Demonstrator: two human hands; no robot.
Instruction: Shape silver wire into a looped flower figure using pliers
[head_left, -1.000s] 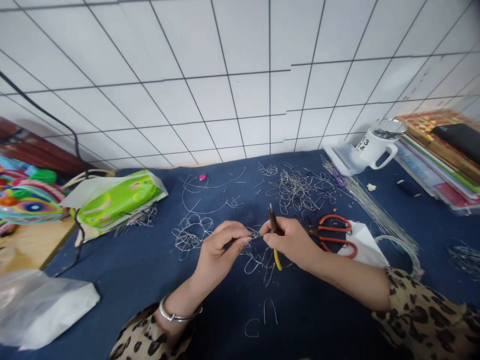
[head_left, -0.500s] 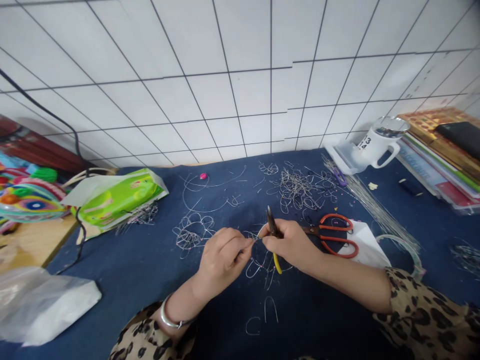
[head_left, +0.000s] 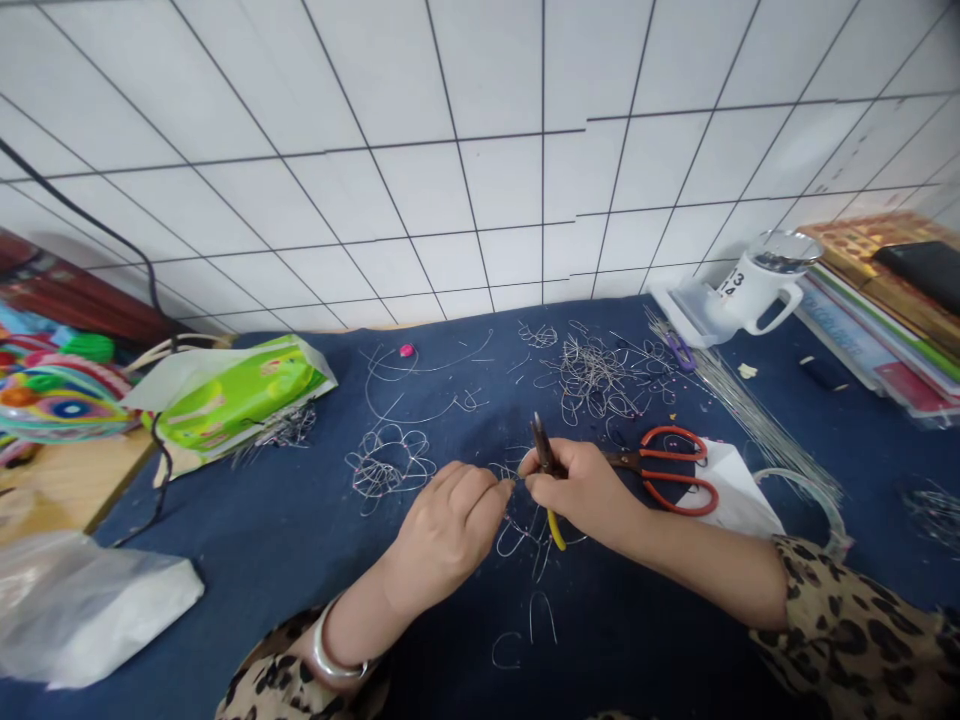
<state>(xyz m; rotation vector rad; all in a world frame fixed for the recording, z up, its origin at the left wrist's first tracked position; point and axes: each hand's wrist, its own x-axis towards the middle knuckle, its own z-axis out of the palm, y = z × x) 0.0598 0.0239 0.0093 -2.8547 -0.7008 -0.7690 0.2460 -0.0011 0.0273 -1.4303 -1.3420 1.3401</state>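
My left hand (head_left: 454,530) pinches a thin silver wire piece (head_left: 528,530) bent into loops with small beads. Opposite it, my right hand (head_left: 581,487) is closed around a pair of pliers (head_left: 542,440), dark jaws pointing up and a yellow handle sticking out below. Its thumb and forefinger also meet at the wire, close to the left fingertips. The looped wire hangs beneath both hands; the exact spot they grip is too small to make out. Two bent wire bits (head_left: 541,612) lie nearer to me on the dark blue cloth (head_left: 300,560).
Red-handled scissors (head_left: 679,470) lie right of my hand on white paper (head_left: 739,490). Behind are tangled wire pieces (head_left: 596,375) and straight wires (head_left: 765,420). A white mug (head_left: 761,285) stands by stacked books (head_left: 877,330). At left lie a green packet (head_left: 240,395) and a plastic bag (head_left: 97,610).
My left hand has rolled over slightly, its back turning up and its fingers closing more tightly at the wire. My right hand and the pliers stay almost in place.
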